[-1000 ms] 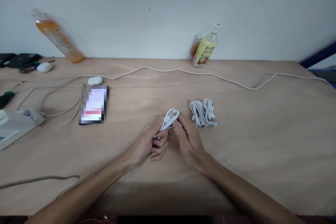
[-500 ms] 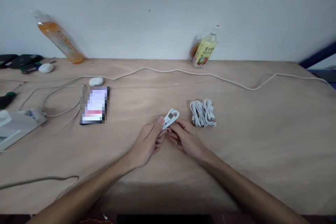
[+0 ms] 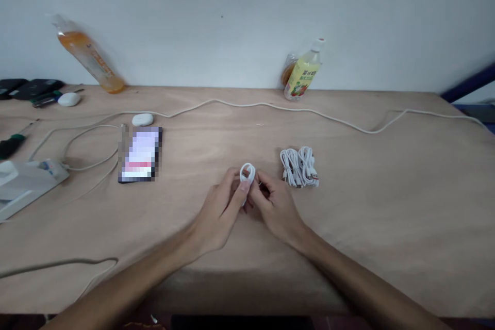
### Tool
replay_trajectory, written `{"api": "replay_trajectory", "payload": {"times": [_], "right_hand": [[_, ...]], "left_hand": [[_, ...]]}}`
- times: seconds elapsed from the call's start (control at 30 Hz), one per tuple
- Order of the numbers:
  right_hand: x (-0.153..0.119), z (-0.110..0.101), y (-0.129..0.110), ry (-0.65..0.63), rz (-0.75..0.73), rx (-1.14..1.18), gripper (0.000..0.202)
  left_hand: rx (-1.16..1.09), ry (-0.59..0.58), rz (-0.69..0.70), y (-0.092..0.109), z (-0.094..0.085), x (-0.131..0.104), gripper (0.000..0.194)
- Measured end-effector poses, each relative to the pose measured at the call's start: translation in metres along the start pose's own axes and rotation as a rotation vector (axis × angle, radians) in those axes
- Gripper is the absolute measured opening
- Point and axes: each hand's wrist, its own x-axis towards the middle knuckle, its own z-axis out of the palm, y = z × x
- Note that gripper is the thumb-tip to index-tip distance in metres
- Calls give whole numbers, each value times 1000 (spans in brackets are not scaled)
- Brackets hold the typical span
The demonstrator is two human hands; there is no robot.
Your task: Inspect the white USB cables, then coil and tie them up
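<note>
Low over the middle of the table, a small coil of white USB cable (image 3: 247, 169) is pinched by my left hand (image 3: 216, 214), the thumb pressing on the lower part of the loop. My right hand (image 3: 277, 210) is closed at the coil's right side, thumb and fingertips gripping it, and a thin white strand shows near its forefinger. The underside of the coil and its plugs are mostly hidden by my fingers. Several coiled white cables (image 3: 299, 167) lie side by side in a bunch just right of my right hand.
A phone (image 3: 141, 154) lies left of my hands, with a white earbud case (image 3: 143, 119) behind it. A long white cord (image 3: 247, 105) crosses the table. A yellow-labelled bottle (image 3: 303, 75) and an orange drink bottle (image 3: 91, 62) stand by the wall. A white power strip (image 3: 34, 185) sits left.
The coil has been turned more upright and its visible USB plug is now hidden. My left fingers have moved behind the loop, and my right hand has shifted slightly along the coil.
</note>
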Motion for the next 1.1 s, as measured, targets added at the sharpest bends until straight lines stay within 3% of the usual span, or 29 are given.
{"api": "replay_trajectory", "payload": {"times": [0.1, 0.47, 0.6, 0.9, 1.1], "right_hand": [[-3, -1, 2, 21, -90, -154, 28], [0, -6, 0, 41, -380, -410, 29], [-1, -6, 1, 49, -407, -426, 29], [-5, -2, -5, 59, -417, -256, 33], [-9, 0, -4, 115, -429, -264, 31]], "left_hand": [[3, -15, -21, -1, -1, 1, 27], [-371, 22, -190, -1, -5, 14, 46], [-454, -18, -242, -6, -7, 14, 70], [-601, -121, -308, 3, -9, 11, 78], [-671, -213, -331, 1, -12, 12, 69]]}}
